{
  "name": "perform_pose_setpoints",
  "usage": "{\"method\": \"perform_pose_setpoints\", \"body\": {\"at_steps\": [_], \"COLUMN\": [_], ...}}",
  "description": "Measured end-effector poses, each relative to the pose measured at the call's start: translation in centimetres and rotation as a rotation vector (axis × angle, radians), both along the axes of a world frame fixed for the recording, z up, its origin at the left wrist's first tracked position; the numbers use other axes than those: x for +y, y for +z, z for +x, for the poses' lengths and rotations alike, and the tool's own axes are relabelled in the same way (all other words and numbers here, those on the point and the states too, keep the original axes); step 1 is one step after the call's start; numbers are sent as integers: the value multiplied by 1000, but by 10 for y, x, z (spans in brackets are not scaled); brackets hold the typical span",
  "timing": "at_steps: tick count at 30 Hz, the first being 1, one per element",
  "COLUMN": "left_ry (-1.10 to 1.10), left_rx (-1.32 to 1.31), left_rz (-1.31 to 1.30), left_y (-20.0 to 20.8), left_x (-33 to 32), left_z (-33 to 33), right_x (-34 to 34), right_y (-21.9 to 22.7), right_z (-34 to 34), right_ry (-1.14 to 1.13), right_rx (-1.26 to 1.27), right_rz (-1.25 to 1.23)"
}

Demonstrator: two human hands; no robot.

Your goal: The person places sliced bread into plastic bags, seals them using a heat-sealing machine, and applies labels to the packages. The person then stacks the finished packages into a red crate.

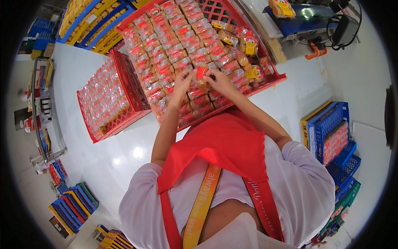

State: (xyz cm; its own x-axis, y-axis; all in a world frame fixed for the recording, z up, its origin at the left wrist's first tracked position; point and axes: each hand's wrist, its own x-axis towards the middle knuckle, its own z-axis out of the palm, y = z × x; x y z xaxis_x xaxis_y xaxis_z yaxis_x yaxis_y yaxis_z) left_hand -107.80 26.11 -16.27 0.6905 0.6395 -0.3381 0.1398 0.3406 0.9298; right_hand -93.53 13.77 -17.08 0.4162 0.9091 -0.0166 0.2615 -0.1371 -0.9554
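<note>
Over a large red plastic crate (278,79), my left hand (182,84) and my right hand (221,84) pinch a small clear-wrapped packet with a red label (202,73) between them. The fingertips of both hands are closed at its two sides. Beneath it, rows of similar clear packets (166,43) with round, brown bread-like pieces and red labels fill the crate. At the crate's right end lie loose packets with yellow labels (250,45), some tilted on one another.
Left of the crate stands a second red crate (121,129) full of packets. Yellow and blue stacked crates (93,20) rise at the far left. A dark machine (306,20) with cables is at the far right. Blue crates (331,137) stand at the right.
</note>
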Motion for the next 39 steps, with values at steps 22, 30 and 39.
{"method": "perform_pose_setpoints", "body": {"at_steps": [22, 30, 39], "left_ry": [-65, -228, -255], "left_rx": [16, 120, 102], "left_rz": [-162, 131, 169], "left_y": [17, 10, 7], "left_x": [-3, 0, -4], "left_z": [15, 10, 15], "right_x": [-7, -5, -6], "right_y": [17, 3, 11], "right_z": [-5, -3, 5], "right_ry": [39, -33, -24], "right_rx": [146, 166, 110], "right_rz": [-39, -143, -150]}}
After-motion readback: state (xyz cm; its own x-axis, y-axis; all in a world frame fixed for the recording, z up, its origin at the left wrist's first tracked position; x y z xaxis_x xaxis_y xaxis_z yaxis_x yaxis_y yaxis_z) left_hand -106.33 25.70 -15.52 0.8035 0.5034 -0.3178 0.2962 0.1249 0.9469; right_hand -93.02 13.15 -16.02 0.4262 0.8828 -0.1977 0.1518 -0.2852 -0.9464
